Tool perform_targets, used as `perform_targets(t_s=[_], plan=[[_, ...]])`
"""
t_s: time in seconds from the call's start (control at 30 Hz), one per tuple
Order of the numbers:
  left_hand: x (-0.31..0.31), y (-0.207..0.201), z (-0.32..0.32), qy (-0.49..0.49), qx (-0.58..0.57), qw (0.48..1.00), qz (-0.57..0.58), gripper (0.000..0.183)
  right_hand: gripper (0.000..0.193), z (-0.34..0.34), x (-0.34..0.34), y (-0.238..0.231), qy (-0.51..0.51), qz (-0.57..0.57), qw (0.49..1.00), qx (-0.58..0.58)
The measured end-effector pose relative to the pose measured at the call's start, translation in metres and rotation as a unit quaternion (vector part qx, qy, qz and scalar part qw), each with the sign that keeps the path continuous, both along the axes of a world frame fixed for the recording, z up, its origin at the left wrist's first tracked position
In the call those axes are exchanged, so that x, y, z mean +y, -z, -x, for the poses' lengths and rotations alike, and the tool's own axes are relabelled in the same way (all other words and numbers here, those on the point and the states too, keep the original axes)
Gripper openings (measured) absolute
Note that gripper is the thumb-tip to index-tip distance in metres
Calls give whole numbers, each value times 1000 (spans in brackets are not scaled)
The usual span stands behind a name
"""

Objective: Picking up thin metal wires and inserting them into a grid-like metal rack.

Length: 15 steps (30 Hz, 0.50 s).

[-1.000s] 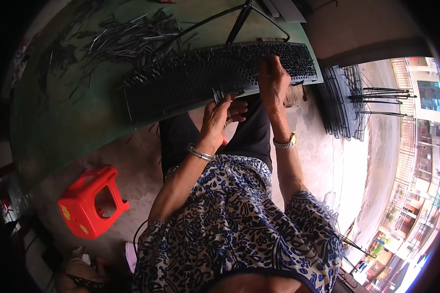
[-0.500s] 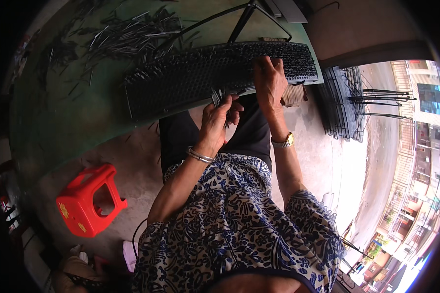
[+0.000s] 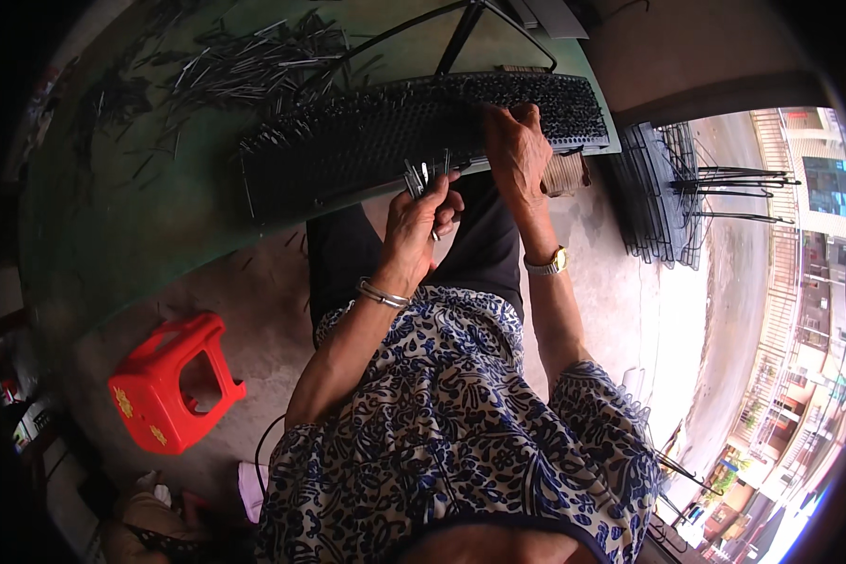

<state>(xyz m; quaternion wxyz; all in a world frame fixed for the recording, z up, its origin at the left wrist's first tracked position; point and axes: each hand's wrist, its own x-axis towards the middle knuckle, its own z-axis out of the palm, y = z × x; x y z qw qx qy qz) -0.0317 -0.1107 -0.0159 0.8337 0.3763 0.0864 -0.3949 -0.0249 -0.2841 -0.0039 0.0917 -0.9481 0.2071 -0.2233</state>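
Note:
A long black perforated panel (image 3: 348, 155) lies on the green table, with rows of small dark strips standing in many of its holes. My left hand (image 3: 421, 214) is closed around a small bundle of thin dark metallic strips (image 3: 415, 179), just off the panel's near edge. Over the right part of the panel, my right hand (image 3: 519, 150) points down with its fingers pinched together at the holes. Whatever those fingertips hold is hidden by the hand and the dark panel. A loose pile of similar strips (image 3: 244, 70) lies beyond the panel to the left.
A black metal frame (image 3: 461, 42) stands behind the panel on the green table (image 3: 150, 244). Dark wire racks (image 3: 663, 193) are stacked to the right. On the floor at left is a red plastic stool (image 3: 174, 385). A cardboard-coloured bundle (image 3: 566, 175) sits under the panel's right end.
My right hand has shifted slightly left and lower over the panel. In my left hand the strips now fan out more, and its fingers have moved a little.

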Motion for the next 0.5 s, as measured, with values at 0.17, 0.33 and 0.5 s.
perform_targets(t_s=[0.17,0.33,0.5], plan=[[1,-1,2,24,-50,998,-33,29,29,21,7,-22,-97,-200,975,23],[0,-8,5,37,-35,997,-58,28,21,43,13,-29,-219,-544,808,48],[4,-4,3,66,-62,992,-86,27,15,43,9,-33,-202,-578,784,106]])
